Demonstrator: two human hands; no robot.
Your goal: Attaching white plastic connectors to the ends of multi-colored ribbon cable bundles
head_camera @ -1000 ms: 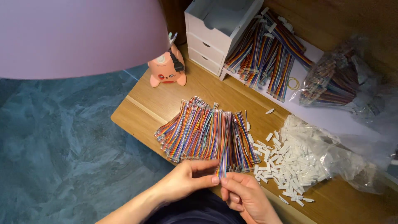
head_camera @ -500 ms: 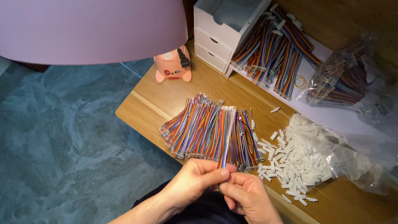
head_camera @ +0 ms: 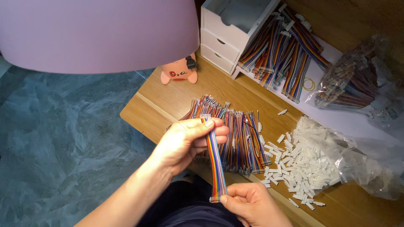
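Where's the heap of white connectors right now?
In the head view, the white connectors lie on the right of the table, spilling from a clear bag, just right of the ribbon cable pile.

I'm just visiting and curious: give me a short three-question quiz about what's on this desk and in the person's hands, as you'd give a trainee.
1. True or false: the left hand and right hand hold opposite ends of one rainbow ribbon cable.
2. The loose white connector pieces lie: A) in the white drawer unit, B) on the desk spilling from a clear plastic bag, C) on the floor.
3. What stands on the desk by the drawer unit, under the lampshade?

Key:
1. True
2. B
3. A small pink pig-like figurine.
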